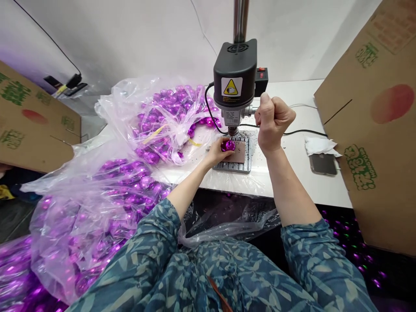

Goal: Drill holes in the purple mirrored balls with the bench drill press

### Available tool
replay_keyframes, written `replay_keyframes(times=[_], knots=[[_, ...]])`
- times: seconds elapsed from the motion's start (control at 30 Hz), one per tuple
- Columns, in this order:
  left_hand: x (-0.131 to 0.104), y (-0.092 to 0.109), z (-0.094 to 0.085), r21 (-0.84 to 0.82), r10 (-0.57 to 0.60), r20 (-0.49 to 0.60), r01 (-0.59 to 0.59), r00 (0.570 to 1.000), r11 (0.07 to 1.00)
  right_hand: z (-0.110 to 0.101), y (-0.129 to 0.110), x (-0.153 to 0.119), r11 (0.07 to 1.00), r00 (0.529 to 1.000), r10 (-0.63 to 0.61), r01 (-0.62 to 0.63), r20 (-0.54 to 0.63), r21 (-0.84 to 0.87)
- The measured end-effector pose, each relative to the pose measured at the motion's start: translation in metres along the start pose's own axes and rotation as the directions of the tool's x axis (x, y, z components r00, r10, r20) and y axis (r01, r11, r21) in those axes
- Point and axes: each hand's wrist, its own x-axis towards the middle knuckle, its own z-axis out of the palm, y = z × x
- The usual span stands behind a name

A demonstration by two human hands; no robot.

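Note:
A shiny purple ball (229, 145) is gripped between the fingers and thumb of my left hand (218, 151). It rests on a brown board (239, 154) over the metal base (232, 167) of a black drill press (234, 69). The chuck (232, 131) sits right above the ball; whether the bit touches it I cannot tell. My right hand (273, 119) is closed in a fist around the press's feed handle, to the right of the drill head. Dark shavings lie scattered about the base.
Clear plastic bags (130, 125) full of purple balls (169, 104) cover the left side of the white table (260, 182). Cardboard boxes (373, 130) stand at both sides. A phone (323, 164) with white tissue (320, 146) lies at the right. Black cables run behind the press.

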Motion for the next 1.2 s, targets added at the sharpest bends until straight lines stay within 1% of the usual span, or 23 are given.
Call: replay_keyframes(times=[0.17, 0.27, 0.37, 0.43, 0.57, 0.63, 0.73, 0.8, 0.9, 1.03, 1.2], knots=[[0.003, -0.010, 0.003, 0.005, 0.050, -0.009, -0.050, 0.999, 0.999, 0.002, 0.001, -0.001, 0.999, 0.999, -0.038, 0.039, -0.038, 0.019], [0.006, -0.012, 0.002, 0.009, 0.052, -0.014, -0.052, 0.999, 0.999, 0.001, 0.004, -0.001, 0.999, 1.000, -0.023, 0.023, -0.020, -0.032], [0.005, -0.011, -0.006, 0.010, 0.044, -0.026, -0.044, 0.999, 0.999, 0.000, 0.006, -0.002, 0.995, 1.000, -0.002, 0.002, -0.009, -0.095], [0.001, -0.009, -0.015, -0.013, 0.033, -0.003, -0.033, 0.999, 0.999, 0.000, 0.006, -0.001, 0.994, 1.000, -0.002, 0.000, -0.018, -0.105], [-0.010, -0.010, -0.036, -0.158, -0.019, 0.062, 0.029, 0.998, 0.987, 0.002, -0.002, 0.000, 0.996, 0.998, -0.042, 0.038, -0.050, -0.076], [-0.016, -0.013, -0.044, -0.265, -0.045, 0.070, 0.063, 0.997, 0.962, 0.003, -0.006, 0.000, 0.997, 0.996, -0.059, 0.055, -0.066, -0.059], [-0.026, -0.015, -0.052, -0.405, -0.074, 0.100, 0.108, 0.992, 0.908, 0.005, -0.008, 0.001, 0.998, 0.993, -0.066, 0.064, -0.101, -0.024], [-0.033, -0.013, -0.055, -0.472, -0.074, 0.129, 0.127, 0.989, 0.873, 0.007, -0.006, 0.001, 0.995, 0.986, -0.087, 0.093, -0.141, 0.036], [-0.045, -0.003, -0.057, -0.550, -0.061, 0.157, 0.139, 0.986, 0.823, 0.009, -0.003, 0.002, 0.984, 0.975, -0.126, 0.146, -0.181, 0.101], [-0.059, 0.012, -0.056, -0.580, -0.084, 0.194, 0.184, 0.977, 0.793, 0.009, -0.002, 0.004, 0.990, 0.973, -0.134, 0.141, -0.186, 0.021], [-0.068, 0.027, -0.050, -0.595, -0.180, 0.219, 0.277, 0.959, 0.754, 0.008, 0.003, 0.006, 0.994, 0.978, -0.103, 0.097, -0.179, -0.039]])
